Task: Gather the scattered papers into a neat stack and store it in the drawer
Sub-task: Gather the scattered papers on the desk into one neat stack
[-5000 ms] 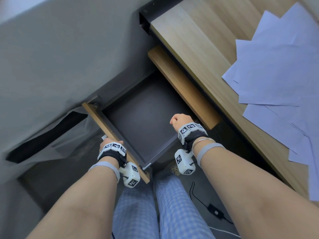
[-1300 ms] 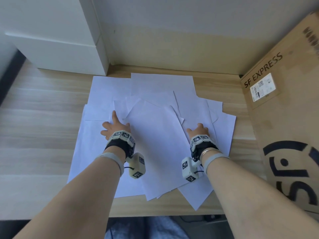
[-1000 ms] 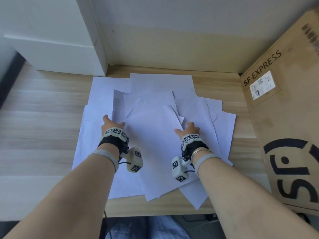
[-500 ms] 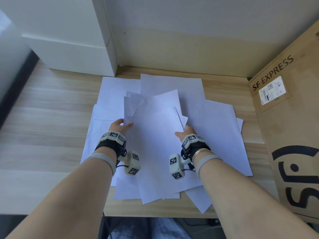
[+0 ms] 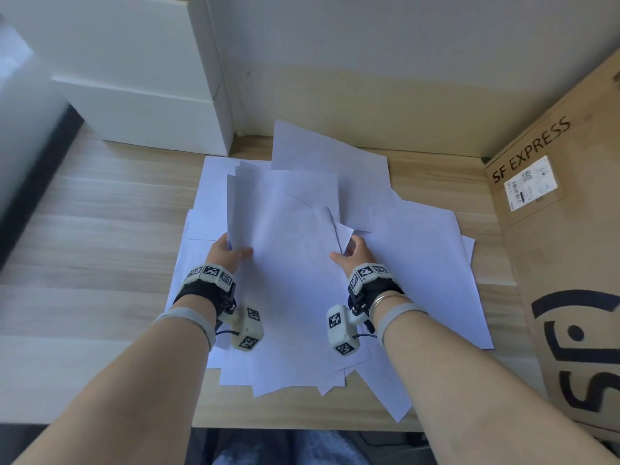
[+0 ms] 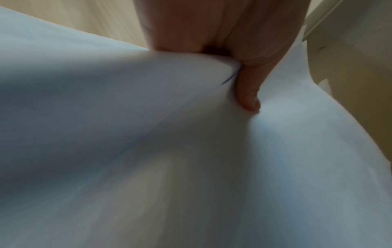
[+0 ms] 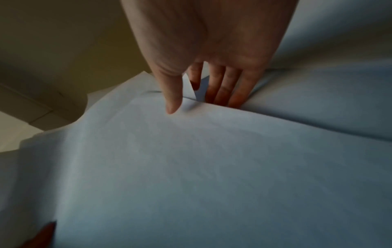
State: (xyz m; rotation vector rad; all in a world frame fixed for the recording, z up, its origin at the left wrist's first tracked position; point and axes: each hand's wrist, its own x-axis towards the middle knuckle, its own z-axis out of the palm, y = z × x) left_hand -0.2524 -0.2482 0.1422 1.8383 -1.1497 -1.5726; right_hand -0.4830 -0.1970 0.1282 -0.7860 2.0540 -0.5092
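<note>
Several white paper sheets (image 5: 295,263) lie overlapped on the wooden desk (image 5: 84,263), with a middle bunch lifted off it. My left hand (image 5: 231,253) pinches the bunch's left edge, thumb on top, fingers beneath; the left wrist view shows the thumb (image 6: 248,94) pressing the paper (image 6: 148,151). My right hand (image 5: 349,256) grips the right edge: in the right wrist view its thumb (image 7: 172,99) lies on the top sheet (image 7: 212,167) and its fingers (image 7: 224,90) reach under. More sheets (image 5: 432,270) stay flat to the right. The drawer is out of view.
A large cardboard box (image 5: 570,229) marked SF EXPRESS stands at the desk's right end. A white box-like unit (image 5: 141,95) sits at the back left against the wall. Bare desk lies left of the papers. My lap shows below the front edge.
Five seconds ago both hands were at the open drawer. Since one second ago they slid inward over the papers and took hold of a middle bunch, which now lifts and bows.
</note>
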